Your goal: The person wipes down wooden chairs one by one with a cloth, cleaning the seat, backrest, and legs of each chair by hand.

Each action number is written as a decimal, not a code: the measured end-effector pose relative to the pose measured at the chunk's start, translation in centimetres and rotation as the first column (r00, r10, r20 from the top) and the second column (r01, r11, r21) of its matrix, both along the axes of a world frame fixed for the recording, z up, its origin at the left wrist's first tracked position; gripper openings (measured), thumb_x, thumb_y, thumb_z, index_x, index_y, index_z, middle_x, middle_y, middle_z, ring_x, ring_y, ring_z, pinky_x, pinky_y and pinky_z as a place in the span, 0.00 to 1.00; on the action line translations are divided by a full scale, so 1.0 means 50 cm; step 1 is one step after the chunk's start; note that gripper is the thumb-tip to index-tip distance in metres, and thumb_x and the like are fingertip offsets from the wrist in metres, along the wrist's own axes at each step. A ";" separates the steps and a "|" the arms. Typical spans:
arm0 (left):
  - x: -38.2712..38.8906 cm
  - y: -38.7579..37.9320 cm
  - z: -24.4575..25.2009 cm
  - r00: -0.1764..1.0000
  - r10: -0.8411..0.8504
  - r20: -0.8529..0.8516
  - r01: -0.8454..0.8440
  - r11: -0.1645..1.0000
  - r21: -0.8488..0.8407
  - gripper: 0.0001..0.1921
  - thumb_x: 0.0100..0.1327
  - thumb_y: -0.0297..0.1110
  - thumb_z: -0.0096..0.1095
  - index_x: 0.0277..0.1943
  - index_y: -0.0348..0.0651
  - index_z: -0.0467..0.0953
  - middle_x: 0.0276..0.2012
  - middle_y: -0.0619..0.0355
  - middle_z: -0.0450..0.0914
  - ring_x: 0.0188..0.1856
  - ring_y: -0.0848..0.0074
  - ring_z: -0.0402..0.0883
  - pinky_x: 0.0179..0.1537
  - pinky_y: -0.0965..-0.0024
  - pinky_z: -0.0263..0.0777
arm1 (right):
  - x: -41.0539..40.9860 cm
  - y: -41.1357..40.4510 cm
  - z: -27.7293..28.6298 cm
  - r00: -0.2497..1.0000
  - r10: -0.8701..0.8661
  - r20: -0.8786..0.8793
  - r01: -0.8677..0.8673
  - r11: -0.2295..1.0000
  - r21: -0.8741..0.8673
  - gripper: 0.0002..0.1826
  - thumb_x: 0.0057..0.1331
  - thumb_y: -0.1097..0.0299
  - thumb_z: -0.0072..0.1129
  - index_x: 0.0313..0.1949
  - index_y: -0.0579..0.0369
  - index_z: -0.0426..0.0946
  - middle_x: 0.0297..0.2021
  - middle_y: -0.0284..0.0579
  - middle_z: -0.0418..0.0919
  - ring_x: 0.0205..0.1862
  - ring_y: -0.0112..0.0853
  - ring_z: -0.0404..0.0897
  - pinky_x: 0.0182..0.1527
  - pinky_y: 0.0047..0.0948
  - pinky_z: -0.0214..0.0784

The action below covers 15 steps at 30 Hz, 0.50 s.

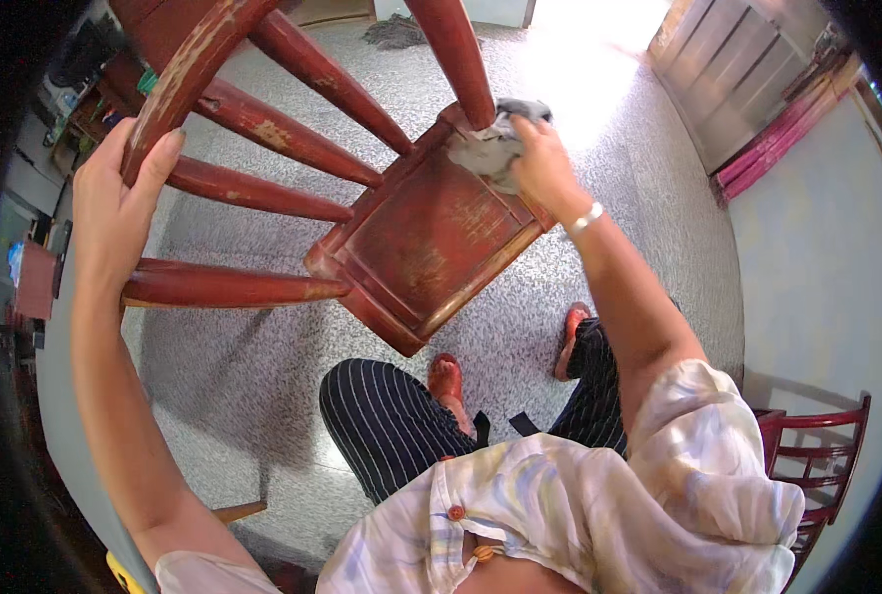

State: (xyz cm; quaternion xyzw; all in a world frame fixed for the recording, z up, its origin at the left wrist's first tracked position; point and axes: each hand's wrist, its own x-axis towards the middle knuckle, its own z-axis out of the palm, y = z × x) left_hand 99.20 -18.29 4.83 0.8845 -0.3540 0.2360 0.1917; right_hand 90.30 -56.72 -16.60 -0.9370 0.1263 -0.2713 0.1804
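Before me stands a worn reddish-brown wooden chair, its panelled seat (pixel 426 230) tilted across the middle of the view. Several rounded spindles (pixel 285 134) fan out from the seat to a curved top rail (pixel 188 67) with paint rubbed off. My left hand (pixel 118 193) grips the lower end of that rail, thumb on one side and fingers on the other. A crumpled grey-white cloth (pixel 485 152) is in my right hand (pixel 549 160). It lies against the far corner of the seat, around the foot of the outermost spindle.
Speckled terrazzo floor (pixel 278 371) surrounds the chair. A dark grey heap (pixel 395 31) lies at the back. A dark red slatted chair (pixel 820 453) stands by the right wall. Beside the panelled door (pixel 730 67) hangs a pink curtain (pixel 782 141). Cluttered furniture lines the left edge.
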 end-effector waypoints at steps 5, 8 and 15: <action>0.002 0.004 0.000 1.000 0.006 0.025 -0.006 1.000 -0.018 0.18 0.63 0.46 0.53 0.39 0.37 0.72 0.20 0.64 0.66 0.19 0.84 0.64 0.21 0.77 0.60 | -0.021 0.081 -0.093 0.989 -0.126 -0.071 0.104 0.961 -0.255 0.18 0.53 0.75 0.49 0.45 0.63 0.71 0.46 0.58 0.67 0.48 0.50 0.66 0.48 0.42 0.65; 0.010 0.016 0.004 0.992 0.075 -0.103 -0.075 0.997 0.006 0.18 0.63 0.47 0.53 0.39 0.37 0.72 0.21 0.64 0.67 0.19 0.84 0.65 0.20 0.77 0.60 | -0.109 0.151 -0.164 0.938 0.006 -0.347 -0.101 0.961 -0.256 0.10 0.53 0.72 0.48 0.34 0.59 0.74 0.42 0.57 0.66 0.46 0.48 0.66 0.47 0.43 0.65; 0.012 0.037 -0.006 0.984 0.117 -0.131 -0.124 0.991 -0.043 0.18 0.63 0.48 0.55 0.37 0.38 0.74 0.20 0.64 0.66 0.20 0.84 0.64 0.22 0.77 0.58 | -0.127 0.117 -0.151 0.988 0.090 0.127 -0.102 0.990 0.092 0.19 0.47 0.76 0.53 0.42 0.57 0.74 0.43 0.60 0.71 0.43 0.52 0.72 0.47 0.44 0.67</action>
